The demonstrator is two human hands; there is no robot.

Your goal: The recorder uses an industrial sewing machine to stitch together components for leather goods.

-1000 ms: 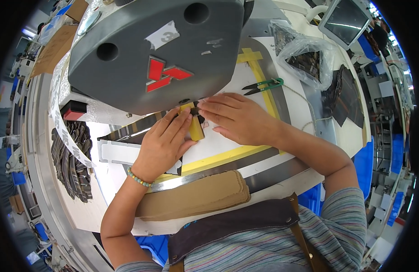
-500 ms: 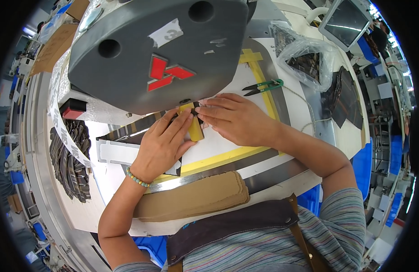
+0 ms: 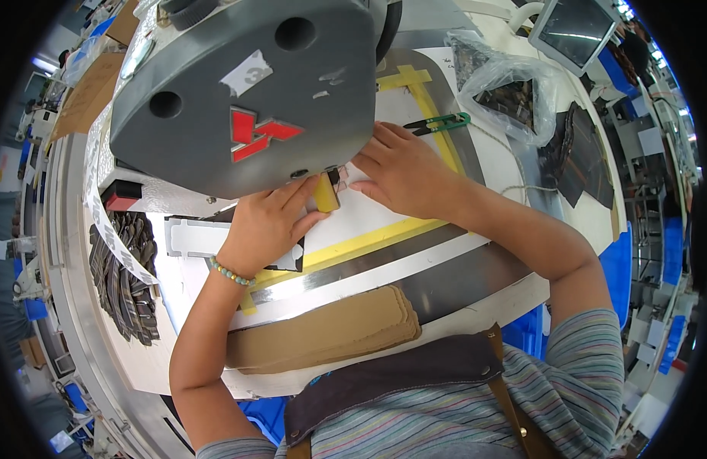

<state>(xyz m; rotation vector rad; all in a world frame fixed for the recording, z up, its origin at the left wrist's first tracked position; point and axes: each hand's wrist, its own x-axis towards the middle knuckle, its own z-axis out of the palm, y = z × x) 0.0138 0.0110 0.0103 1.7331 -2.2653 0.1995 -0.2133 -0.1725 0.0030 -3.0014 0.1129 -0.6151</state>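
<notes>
My left hand (image 3: 271, 226), with a beaded bracelet (image 3: 231, 274) at its wrist, has its fingers and thumb closed about a small yellow block (image 3: 327, 195) lying on the white work sheet (image 3: 376, 200). The block's far end lies near the low edge of a big grey machine head (image 3: 208, 138). My right hand (image 3: 407, 172) rests on the sheet just right of the block. Its thumb stands apart from the fingers, and some fingertips pass behind the machine head's edge. A small dark piece (image 3: 334, 175) shows between the hands. What lies beneath the machine head is hidden.
Green thread snips (image 3: 443, 122) lie beyond my right hand. Yellow tape (image 3: 368, 239) borders the sheet. A clear bag (image 3: 514, 92) and dark striped fabric (image 3: 583, 157) are at right; more fabric strips (image 3: 126, 283) lie left. Brown cardboard (image 3: 323, 329) sits near my apron.
Both hands have slid away from me, toward the machine head, with the yellow block beside them. The dark striped strip seen earlier beside the left hand is now mostly out of sight. My view has shifted slightly.
</notes>
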